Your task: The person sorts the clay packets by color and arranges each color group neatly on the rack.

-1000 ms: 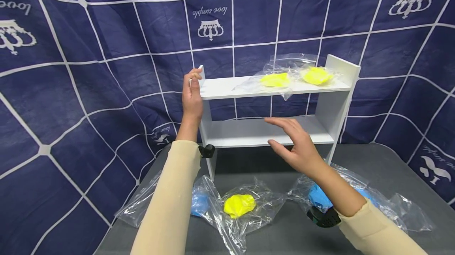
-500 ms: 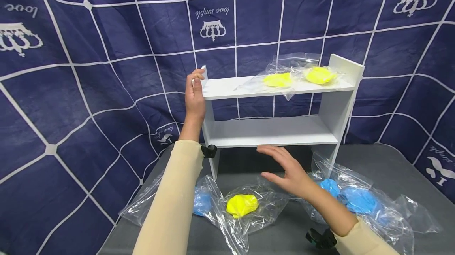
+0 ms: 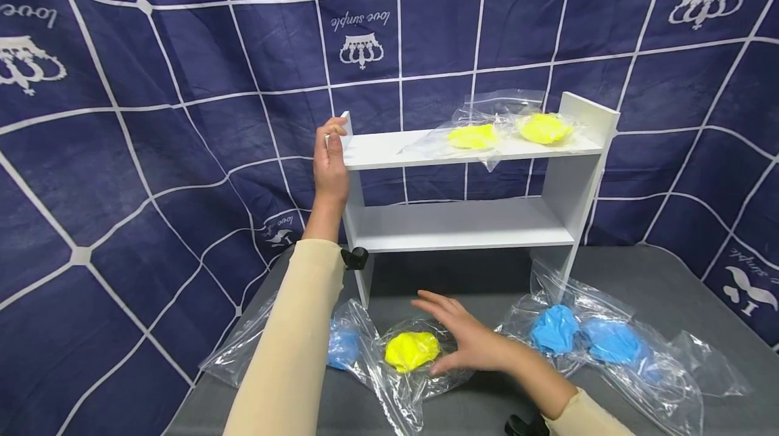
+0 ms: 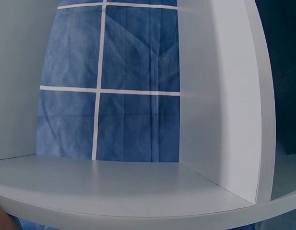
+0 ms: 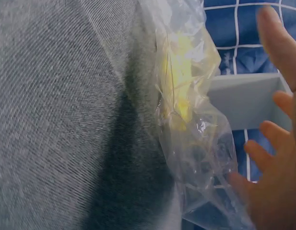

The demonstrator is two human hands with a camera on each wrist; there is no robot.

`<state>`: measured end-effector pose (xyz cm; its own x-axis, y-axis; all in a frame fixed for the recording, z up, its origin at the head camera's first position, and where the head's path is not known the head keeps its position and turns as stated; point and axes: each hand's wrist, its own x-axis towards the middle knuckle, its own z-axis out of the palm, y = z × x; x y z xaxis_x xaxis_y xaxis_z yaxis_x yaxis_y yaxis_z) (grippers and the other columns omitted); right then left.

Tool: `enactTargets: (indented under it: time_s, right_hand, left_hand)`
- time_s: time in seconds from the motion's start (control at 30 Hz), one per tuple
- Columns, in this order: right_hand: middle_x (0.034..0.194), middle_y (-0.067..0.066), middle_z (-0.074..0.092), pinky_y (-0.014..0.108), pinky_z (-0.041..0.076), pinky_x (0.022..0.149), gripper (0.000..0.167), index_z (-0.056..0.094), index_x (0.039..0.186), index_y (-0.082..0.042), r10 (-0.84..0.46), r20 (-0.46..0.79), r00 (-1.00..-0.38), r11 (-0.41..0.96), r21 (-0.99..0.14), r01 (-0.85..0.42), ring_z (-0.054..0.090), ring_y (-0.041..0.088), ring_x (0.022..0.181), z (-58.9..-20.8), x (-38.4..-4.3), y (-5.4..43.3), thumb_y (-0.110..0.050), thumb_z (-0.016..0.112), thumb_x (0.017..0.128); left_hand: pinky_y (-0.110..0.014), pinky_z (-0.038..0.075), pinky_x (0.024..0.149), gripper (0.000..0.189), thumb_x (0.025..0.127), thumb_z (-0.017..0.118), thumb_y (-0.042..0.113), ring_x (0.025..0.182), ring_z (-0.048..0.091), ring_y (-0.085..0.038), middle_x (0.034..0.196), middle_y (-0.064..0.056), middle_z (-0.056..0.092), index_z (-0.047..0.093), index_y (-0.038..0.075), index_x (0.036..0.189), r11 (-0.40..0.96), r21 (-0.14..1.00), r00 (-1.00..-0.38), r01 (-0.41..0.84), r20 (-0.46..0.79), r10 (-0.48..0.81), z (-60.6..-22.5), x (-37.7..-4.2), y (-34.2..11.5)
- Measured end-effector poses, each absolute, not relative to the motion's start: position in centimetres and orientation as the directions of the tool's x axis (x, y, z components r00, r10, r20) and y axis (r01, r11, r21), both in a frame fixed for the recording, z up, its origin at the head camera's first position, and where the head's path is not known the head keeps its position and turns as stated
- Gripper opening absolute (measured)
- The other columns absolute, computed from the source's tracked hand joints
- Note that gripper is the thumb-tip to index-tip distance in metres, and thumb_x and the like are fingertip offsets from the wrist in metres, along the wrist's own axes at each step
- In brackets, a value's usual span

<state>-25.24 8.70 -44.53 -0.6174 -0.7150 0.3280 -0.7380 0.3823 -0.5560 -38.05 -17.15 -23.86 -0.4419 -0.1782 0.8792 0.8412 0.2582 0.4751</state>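
My left hand grips the upper end of the left side panel of a small white two-tier shelf. In the left wrist view, the shelf's board and panels fill most of the picture. My right hand, fingers spread and thumb apart, hovers at the right side of a clear plastic bag holding a bright yellow lump on the table. From the right wrist, that clear bag stands close beside the fingers, with nothing in the grasp.
Two bagged yellow lumps lie on the top board. Bagged blue lumps lie on the grey table at the right. Another bagged blue lump is partly behind the left sleeve. A blue checked cloth hangs behind.
My right hand has come down and leftward from in front of the shelf's lower board to the bagged yellow lump on the table. The left hand keeps its hold on the panel.
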Motion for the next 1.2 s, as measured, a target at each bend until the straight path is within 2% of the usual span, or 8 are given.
enactTargets:
  time_s: [0.13,0.3,0.47,0.63,0.8,0.87,0.97,1.2]
  right_hand:
    - [0.168,0.01,0.015,0.076,0.033,0.104,0.117,0.023,0.159,-0.027,-0.757,0.223,-0.614,0.401,-0.583,-0.706,0.023,0.047,0.148,-45.5,-25.6,8.7,-0.043,0.09,0.065]
    - [0.168,0.015,0.014,0.08,0.023,0.106,0.115,0.022,0.16,-0.023,-0.788,0.129,-0.602,0.431,-0.582,-0.689,0.018,0.055,0.147,-46.2,-26.1,8.8,-0.046,0.088,0.069]
    - [0.166,0.021,0.015,0.079,0.013,0.111,0.113,0.022,0.16,-0.019,-0.799,0.099,-0.593,0.433,-0.589,-0.682,0.017,0.058,0.146,-47.0,-26.4,8.9,-0.047,0.086,0.071]
    - [0.166,0.021,0.017,0.082,0.014,0.108,0.11,0.023,0.16,-0.021,-0.79,0.092,-0.606,0.434,-0.614,-0.659,0.02,0.057,0.146,-47.7,-26.5,9.0,-0.048,0.085,0.072]
    - [0.166,0.017,0.022,0.081,0.02,0.106,0.105,0.026,0.159,-0.027,-0.784,0.093,-0.614,0.431,-0.631,-0.645,0.023,0.051,0.146,-48.2,-26.6,9.2,-0.048,0.084,0.073]
    - [0.165,0.015,0.026,0.078,0.026,0.104,0.101,0.03,0.157,-0.028,-0.779,0.1,-0.62,0.44,-0.617,-0.652,0.027,0.046,0.145,-48.4,-26.6,9.2,-0.047,0.083,0.074]
    - [0.161,0.014,0.035,0.071,0.033,0.102,0.093,0.037,0.154,-0.03,-0.769,0.124,-0.627,0.459,-0.575,-0.677,0.035,0.039,0.141,-48.6,-26.5,9.3,-0.046,0.083,0.075]
    - [0.15,0.011,0.052,0.059,0.041,0.099,0.075,0.051,0.146,-0.027,-0.745,0.22,-0.63,0.471,-0.496,-0.73,0.047,0.032,0.128,-48.8,-26.5,9.3,-0.04,0.081,0.077]
  left_hand:
    - [-0.028,0.029,0.119,0.023,0.107,0.03,0.007,0.139,0.047,-0.026,0.133,-0.02,0.057,0.047,-0.009,0.103,0.27,0.473,-0.439,0.839,0.88,-0.179,-23.9,-38.2,-17.2]
    - [-0.027,0.029,0.119,0.024,0.107,0.03,0.008,0.139,0.047,-0.024,0.133,-0.02,0.058,0.047,-0.008,0.103,0.282,0.476,-0.439,0.833,0.879,-0.185,-23.8,-38.1,-17.2]
    - [-0.028,0.029,0.12,0.024,0.107,0.031,0.008,0.139,0.047,-0.028,0.133,-0.022,0.058,0.047,-0.01,0.103,0.271,0.468,-0.431,0.841,0.883,-0.185,-23.8,-38.2,-17.3]
    - [-0.027,0.029,0.12,0.024,0.107,0.031,0.009,0.14,0.046,-0.033,0.132,-0.022,0.058,0.047,-0.009,0.102,0.282,0.466,-0.43,0.839,0.884,-0.182,-23.8,-38.1,-17.2]
    - [-0.027,0.029,0.12,0.025,0.107,0.031,0.011,0.14,0.047,-0.025,0.133,-0.019,0.058,0.048,-0.008,0.102,0.299,0.476,-0.438,0.827,0.879,-0.188,-23.9,-37.9,-17.3]
    - [-0.027,0.029,0.12,0.027,0.108,0.031,0.013,0.14,0.047,-0.022,0.134,-0.019,0.058,0.048,-0.008,0.103,0.303,0.479,-0.442,0.824,0.877,-0.186,-24.0,-37.9,-17.3]
    - [-0.027,0.029,0.12,0.028,0.108,0.031,0.013,0.14,0.046,-0.026,0.134,-0.018,0.058,0.048,-0.008,0.104,0.301,0.482,-0.445,0.823,0.876,-0.186,-24.0,-37.9,-17.3]
    - [-0.027,0.029,0.12,0.024,0.108,0.031,0.011,0.141,0.046,-0.029,0.134,-0.019,0.058,0.047,-0.006,0.103,0.276,0.484,-0.446,0.83,0.874,-0.191,-23.9,-37.9,-17.1]
